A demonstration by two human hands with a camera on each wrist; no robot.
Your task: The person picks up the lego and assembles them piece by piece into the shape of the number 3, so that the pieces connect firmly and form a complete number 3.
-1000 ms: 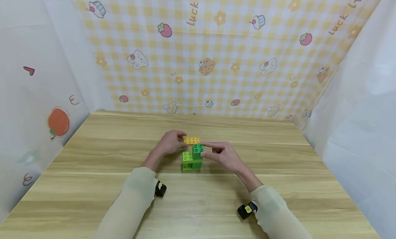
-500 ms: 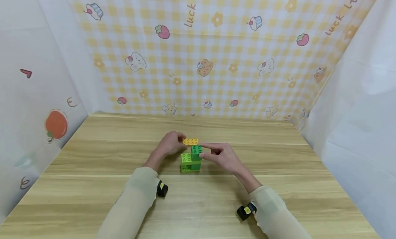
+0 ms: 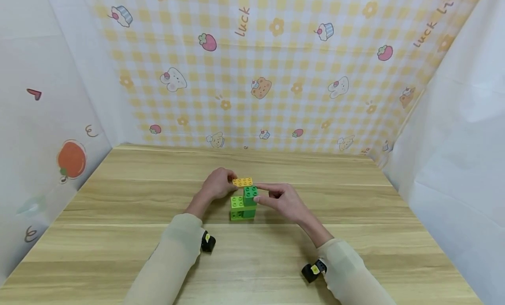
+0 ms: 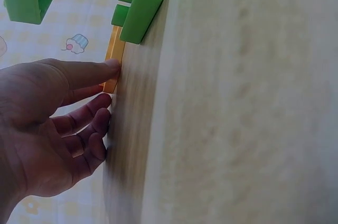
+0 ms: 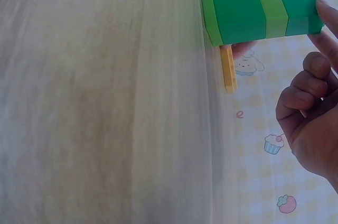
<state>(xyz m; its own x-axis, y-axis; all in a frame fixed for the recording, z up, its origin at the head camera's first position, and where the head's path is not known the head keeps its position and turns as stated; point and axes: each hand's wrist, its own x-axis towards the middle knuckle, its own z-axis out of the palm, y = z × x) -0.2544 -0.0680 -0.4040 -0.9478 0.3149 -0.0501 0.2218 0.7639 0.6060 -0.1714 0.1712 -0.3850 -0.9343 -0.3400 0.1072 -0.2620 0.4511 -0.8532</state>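
A small stack of toy building bricks stands upright on the wooden table. Its lime base plate (image 5: 209, 15) carries a dark green brick (image 5: 240, 18), then a lime plate (image 3: 237, 202), with another dark green brick (image 3: 250, 194) on top at the right end. My right hand (image 3: 286, 202) pinches that top brick between thumb and index finger, other fingers curled in. Just behind the stack, flat on the table, lies an orange-yellow plate (image 3: 242, 182) with two rows of studs. My left hand (image 3: 217, 183) pinches its left end with thumb and index finger.
The light wooden table (image 3: 252, 265) reaches back to a yellow checked cloth (image 3: 236, 112) with printed figures. White cloth walls (image 3: 446, 164) stand at both sides. Black wrist cameras (image 3: 208, 242) sit on both cuffs.
The head view has shifted slightly. Both hands keep their hold on the same bricks, and the stack stays where it stands.
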